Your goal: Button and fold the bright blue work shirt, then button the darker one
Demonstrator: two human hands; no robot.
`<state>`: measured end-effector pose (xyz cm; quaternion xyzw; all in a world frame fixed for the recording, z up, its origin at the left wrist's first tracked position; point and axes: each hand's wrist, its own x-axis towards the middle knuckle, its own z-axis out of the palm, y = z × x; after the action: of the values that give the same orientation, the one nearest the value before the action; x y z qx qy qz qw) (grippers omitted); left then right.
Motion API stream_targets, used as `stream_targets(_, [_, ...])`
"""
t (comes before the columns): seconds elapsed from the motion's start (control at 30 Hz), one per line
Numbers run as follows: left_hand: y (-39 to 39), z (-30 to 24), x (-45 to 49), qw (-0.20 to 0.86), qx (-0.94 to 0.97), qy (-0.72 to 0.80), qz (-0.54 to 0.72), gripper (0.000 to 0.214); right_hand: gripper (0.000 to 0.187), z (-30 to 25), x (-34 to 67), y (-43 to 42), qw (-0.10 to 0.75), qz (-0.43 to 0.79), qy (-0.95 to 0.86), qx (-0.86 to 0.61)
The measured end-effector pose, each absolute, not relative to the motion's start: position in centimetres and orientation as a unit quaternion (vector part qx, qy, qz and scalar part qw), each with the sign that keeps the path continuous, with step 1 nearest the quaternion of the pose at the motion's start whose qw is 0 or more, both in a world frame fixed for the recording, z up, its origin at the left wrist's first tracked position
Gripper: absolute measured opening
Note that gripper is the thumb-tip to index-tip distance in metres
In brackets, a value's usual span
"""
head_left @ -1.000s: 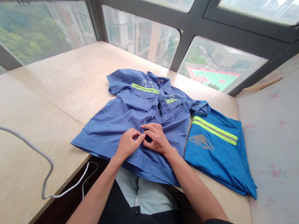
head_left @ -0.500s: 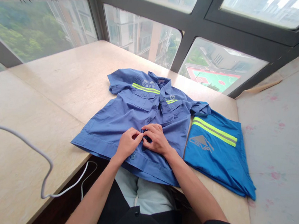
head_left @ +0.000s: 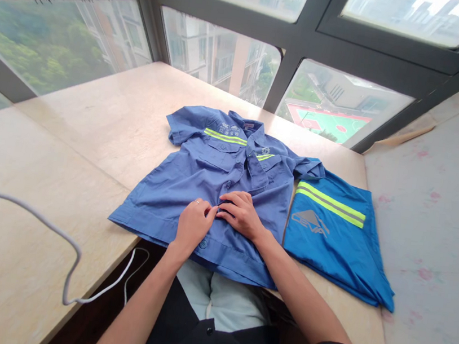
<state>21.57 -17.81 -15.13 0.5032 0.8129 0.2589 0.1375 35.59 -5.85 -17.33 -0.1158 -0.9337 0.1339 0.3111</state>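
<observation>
A blue short-sleeved work shirt (head_left: 161,196) with yellow-green reflective stripes lies front up, its collar away from me. My left hand (head_left: 194,221) pinches the shirt's front edge at the lower middle. Beside it, fingertips nearly meeting, my right hand (head_left: 241,214) is closed on the same front placket. Whatever button lies between the fingers is hidden. One button (head_left: 203,244) shows on the hem band below my left hand, and another button (head_left: 229,184) sits above my hands. The upper front, near the collar, hangs partly open.
A brighter blue folded garment (head_left: 322,242) with a reflective stripe lies right of the shirt, under its sleeve. A white cable (head_left: 71,263) runs over the left of the pale ledge (head_left: 42,168). Windows (head_left: 220,57) stand behind; a papered wall (head_left: 429,234) bounds the right.
My right hand's fingers have flattened and closed up, covering the dark gap seen under them before. My left hand has turned slightly and shifted a little left. The shirt lies as before.
</observation>
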Motion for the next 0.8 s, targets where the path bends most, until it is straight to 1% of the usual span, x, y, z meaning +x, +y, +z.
stream_targets(0.1, [-18.0,-14.6,21.4,0.128,0.523,0.818,0.2,0.033,0.027,-17.5,35.5,-5.8,0.308,0.125,-0.936,-0.118])
stream_targets(0.17, [-18.0,-14.4,21.4,0.121,0.537,0.816,0.179,0.034,0.027,-17.6,35.6,-5.8,0.292,0.121,-0.941,-0.123])
stream_targets(0.27, [-18.1,-14.6,21.4,0.101,0.549,0.812,0.171,0.033,0.025,-17.6,35.7,-5.9,0.272,0.111,-0.948,-0.126])
stream_targets(0.37, [-18.5,-15.3,21.0,0.05,0.545,0.817,0.181,0.033,0.026,-17.5,35.7,-6.0,0.276,0.088,-0.95,-0.119])
stream_targets(0.47, [-19.0,-16.2,20.3,0.006,0.552,0.818,0.165,0.055,0.028,-17.5,35.6,-6.4,0.261,0.058,-0.957,-0.116])
stream_targets(0.57, [-19.4,-16.6,19.6,0.007,0.557,0.818,0.141,0.069,0.031,-17.4,35.8,-7.0,0.224,0.033,-0.965,-0.131])
stream_targets(0.67, [-19.5,-16.5,19.2,0.012,0.557,0.819,0.135,0.07,0.035,-17.3,36.5,-7.5,0.181,0.021,-0.971,-0.156])
stream_targets(0.8, [-19.7,-16.2,18.9,0.021,0.561,0.817,0.131,0.064,0.048,-17.3,38.1,-8.2,0.126,0.011,-0.978,-0.164])
